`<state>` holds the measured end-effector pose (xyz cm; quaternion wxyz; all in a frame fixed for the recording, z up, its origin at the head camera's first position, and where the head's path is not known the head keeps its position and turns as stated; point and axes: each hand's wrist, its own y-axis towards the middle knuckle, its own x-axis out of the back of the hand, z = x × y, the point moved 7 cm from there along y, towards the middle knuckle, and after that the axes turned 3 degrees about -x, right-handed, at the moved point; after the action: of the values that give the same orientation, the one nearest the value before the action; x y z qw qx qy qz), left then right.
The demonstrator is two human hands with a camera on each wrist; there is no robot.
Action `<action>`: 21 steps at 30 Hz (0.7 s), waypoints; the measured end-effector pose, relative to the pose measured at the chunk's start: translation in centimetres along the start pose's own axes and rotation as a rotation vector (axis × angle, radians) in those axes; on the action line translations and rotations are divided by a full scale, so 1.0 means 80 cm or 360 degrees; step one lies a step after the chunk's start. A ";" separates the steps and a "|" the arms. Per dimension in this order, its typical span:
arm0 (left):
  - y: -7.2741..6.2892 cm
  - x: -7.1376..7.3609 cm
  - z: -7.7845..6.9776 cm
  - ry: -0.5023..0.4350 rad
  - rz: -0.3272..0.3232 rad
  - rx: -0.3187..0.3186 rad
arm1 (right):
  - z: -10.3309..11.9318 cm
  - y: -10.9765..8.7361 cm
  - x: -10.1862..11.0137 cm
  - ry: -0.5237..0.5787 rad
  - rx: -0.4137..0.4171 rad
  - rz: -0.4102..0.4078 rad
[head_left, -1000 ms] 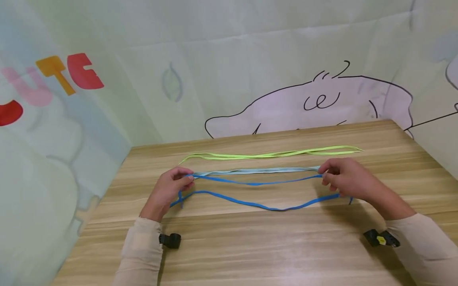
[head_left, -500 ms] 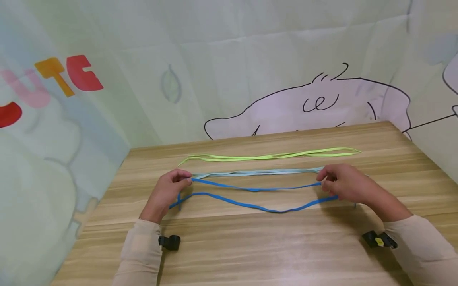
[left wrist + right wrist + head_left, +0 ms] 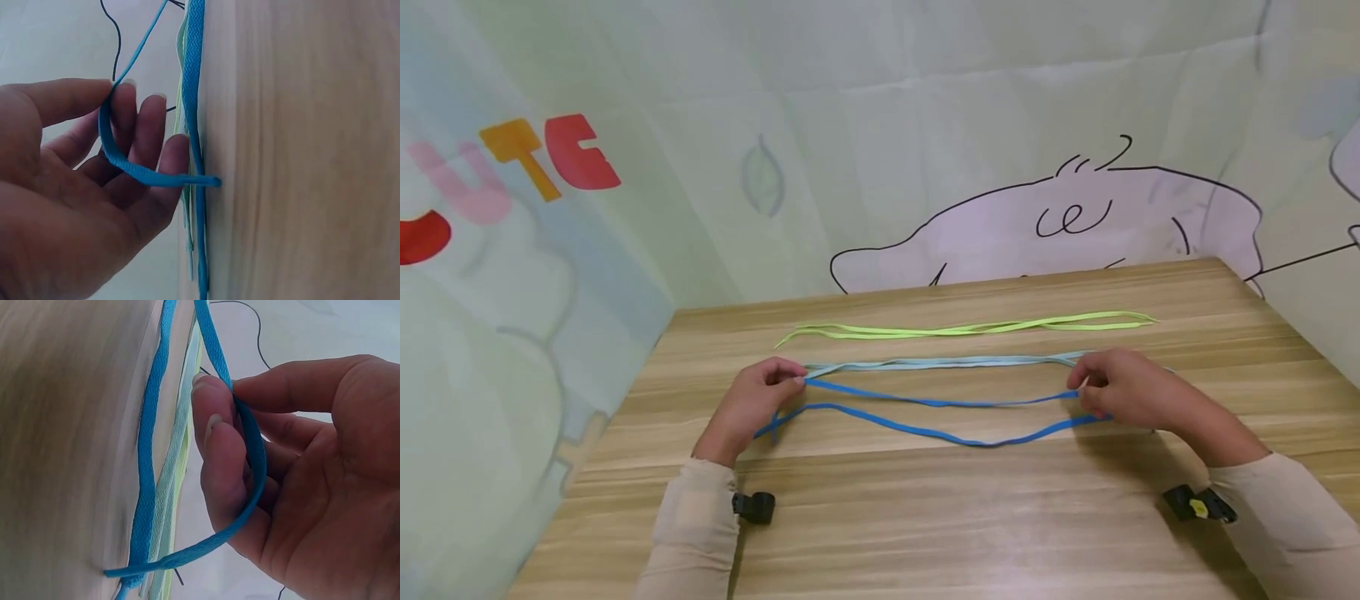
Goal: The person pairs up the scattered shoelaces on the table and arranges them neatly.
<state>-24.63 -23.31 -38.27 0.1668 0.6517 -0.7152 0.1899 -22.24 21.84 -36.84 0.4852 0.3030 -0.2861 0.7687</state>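
A flat blue shoelace (image 3: 936, 403) hangs in a shallow sag between both hands, raised off the table. My left hand (image 3: 748, 408) pinches it near one end between thumb and index finger; in the left wrist view the loose tail (image 3: 150, 178) curves across the fingers and its tip reaches toward the wood. My right hand (image 3: 1131, 392) pinches the other end, and the tail (image 3: 212, 544) loops down past the fingers in the right wrist view. A second blue shoelace (image 3: 910, 428) lies wavy on the table nearer to me, its right part partly hidden by the right hand.
Behind the raised lace, pale blue laces (image 3: 955, 362) lie straight across the wooden table (image 3: 925, 525). Farther back lie yellow-green laces (image 3: 917, 332). A printed cloth backdrop (image 3: 880, 150) rises behind the table's far edge and along its left side.
Both hands keep their pinch while the held blue shoelace has come slightly toward me, away from the pale blue laces and closer to the blue lace on the table.
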 end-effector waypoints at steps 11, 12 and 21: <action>-0.005 -0.004 0.004 -0.0028 0.0192 0.0029 | -0.006 -0.001 -0.005 -0.0091 -0.0049 0.0046; -0.005 -0.004 0.004 -0.0004 0.0204 0.0029 | -0.006 -0.001 -0.005 -0.0096 -0.0049 0.0047; -0.009 -0.007 0.011 -0.0093 0.0298 0.0112 | -0.011 -0.004 -0.007 -0.0061 -0.0038 0.0125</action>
<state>-23.85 -23.32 -39.27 0.1043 0.5928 -0.7703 0.2105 -21.94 22.28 -37.74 0.4527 0.3003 -0.3162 0.7777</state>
